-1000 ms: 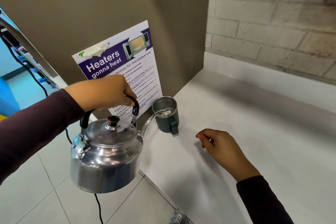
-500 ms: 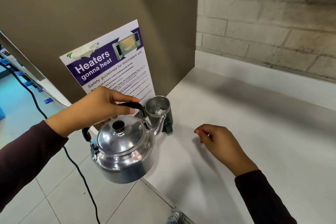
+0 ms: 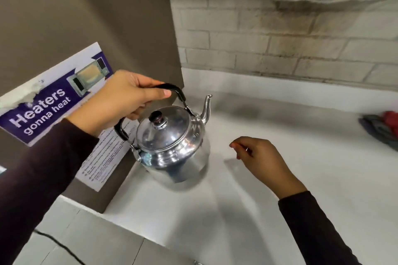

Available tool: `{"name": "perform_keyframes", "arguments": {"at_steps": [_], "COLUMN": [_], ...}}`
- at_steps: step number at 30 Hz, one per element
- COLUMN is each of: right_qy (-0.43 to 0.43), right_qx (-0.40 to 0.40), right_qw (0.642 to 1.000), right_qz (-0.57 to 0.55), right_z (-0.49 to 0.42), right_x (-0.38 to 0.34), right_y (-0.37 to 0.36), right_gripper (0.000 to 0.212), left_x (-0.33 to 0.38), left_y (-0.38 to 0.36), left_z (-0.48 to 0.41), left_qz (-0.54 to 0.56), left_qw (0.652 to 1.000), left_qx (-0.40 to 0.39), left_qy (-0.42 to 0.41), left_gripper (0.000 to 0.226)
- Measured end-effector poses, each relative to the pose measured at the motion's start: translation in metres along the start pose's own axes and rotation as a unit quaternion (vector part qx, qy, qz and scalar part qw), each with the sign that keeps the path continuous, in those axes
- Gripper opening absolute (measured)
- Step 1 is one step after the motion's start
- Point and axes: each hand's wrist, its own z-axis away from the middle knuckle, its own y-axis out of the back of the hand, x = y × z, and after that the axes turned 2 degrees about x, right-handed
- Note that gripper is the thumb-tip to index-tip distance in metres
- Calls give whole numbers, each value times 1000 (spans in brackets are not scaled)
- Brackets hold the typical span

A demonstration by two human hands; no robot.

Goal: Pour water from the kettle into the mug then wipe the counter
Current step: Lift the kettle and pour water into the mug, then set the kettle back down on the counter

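Polished steel kettle (image 3: 172, 146) hangs upright near the white surface's (image 3: 280, 189) left back corner, left hand (image 3: 120, 101) fingers wrapped round its black handle; right hand (image 3: 258, 157) hovers loosely curled, empty. Careless set-down could slosh water.

Your work surface is a white counter (image 3: 269, 211), set into a corner. A grey and red cloth (image 3: 382, 128) lies on it at your far right. Whether the kettle (image 3: 172, 146) touches the counter is unclear; its base is blurred.
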Motion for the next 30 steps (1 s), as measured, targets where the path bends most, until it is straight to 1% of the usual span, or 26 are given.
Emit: {"name": "perform_keyframes", "arguments": {"at_steps": [2, 5, 7, 11, 14, 15, 20, 24, 28, 30], "right_qy": [-16, -43, -60, -101, -133, -140, -189, -205, -215, -220], "right_qx": [16, 48, 62, 85, 108, 110, 123, 122, 122, 123], "right_qw": [1000, 998, 996, 991, 984, 983, 972, 969, 966, 965], "right_qz": [6, 19, 24, 34, 47, 49, 59, 63, 70, 74], "right_z": [2, 6, 8, 12, 13, 13, 4, -4, -14, -20], "right_x": [4, 10, 13, 19, 22, 23, 24, 23, 21, 20], "right_y": [7, 15, 18, 20, 17, 15, 6, -2, -10, -14], "right_gripper": [17, 17, 17, 17, 18, 18, 19, 21, 21, 21], "left_x": [5, 7, 7, -3, -13, -18, -40, -55, -65, -69], "left_y": [-12, -33, -45, -68, -88, -93, -111, -112, -108, -105], "left_z": [-20, -53, -75, -122, -151, -157, -197, -230, -262, -274], "left_qz": [-11, -21, -40, -94, -164, -178, -184, -186, -154, -166], "left_qw": [1000, 998, 997, 993, 982, 980, 979, 980, 985, 983], "left_qx": [-7, -40, -40, -20, -9, -5, -17, 8, 24, 32], "left_qy": [-20, -43, -52, -68, -90, -91, -80, -73, -74, -77], "left_gripper": [14, 16, 20, 45, 66, 68, 61, 59, 59, 60]}}
